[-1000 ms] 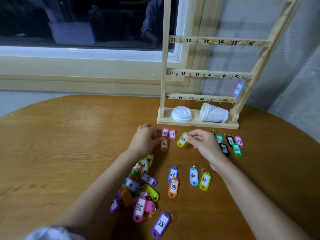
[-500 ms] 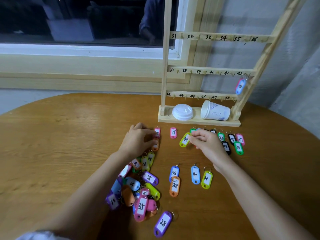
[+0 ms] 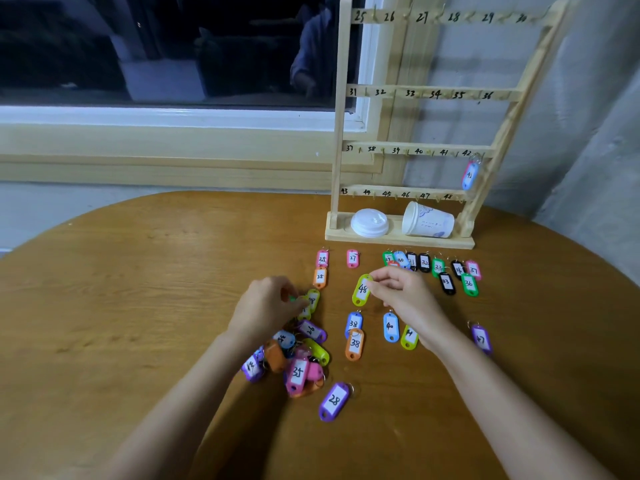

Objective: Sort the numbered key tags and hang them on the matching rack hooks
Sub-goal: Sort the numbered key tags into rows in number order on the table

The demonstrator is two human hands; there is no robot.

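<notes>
Your right hand (image 3: 405, 294) pinches the ring end of the yellow-green tag 48 (image 3: 362, 289), which lies on the desk (image 3: 138, 306) at that hand's 9 o'clock. Your left hand (image 3: 266, 308) curls its fingers into the top of the loose pile of tags (image 3: 298, 358), but whether it grips one cannot be told. The pile spreads towards 6 o'clock of that hand. A row of sorted tags (image 3: 425, 263) lies at 12 o'clock of your right hand, just before the rack (image 3: 341, 98), where tag 42 (image 3: 470, 175) hangs under its number.
</notes>
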